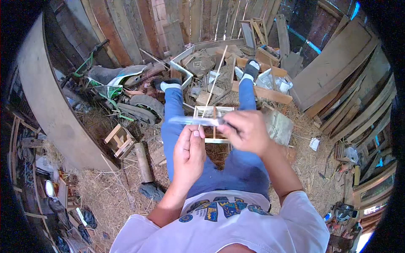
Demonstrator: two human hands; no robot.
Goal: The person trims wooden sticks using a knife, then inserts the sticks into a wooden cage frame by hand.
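My left hand [190, 148] is closed around the lower end of a long thin wooden stick [216, 79], which points up and away from me. My right hand [248, 131] grips a knife [195, 121] by its handle. The blade, a little blurred, lies across the stick just above my left fingertips; whether it touches the stick I cannot tell. Beyond the hands, between my legs, is a small wooden frame [217, 141] with thin slats in its far part. My hands and the knife hide some of it.
A small wooden box frame [120, 141] and a log [144, 162] lie on the straw floor at left. A green-framed bike [110, 90] rests behind them. Scrap wood and a white-edged frame [182, 71] lie around my feet. Wide boards [333, 63] lean at right.
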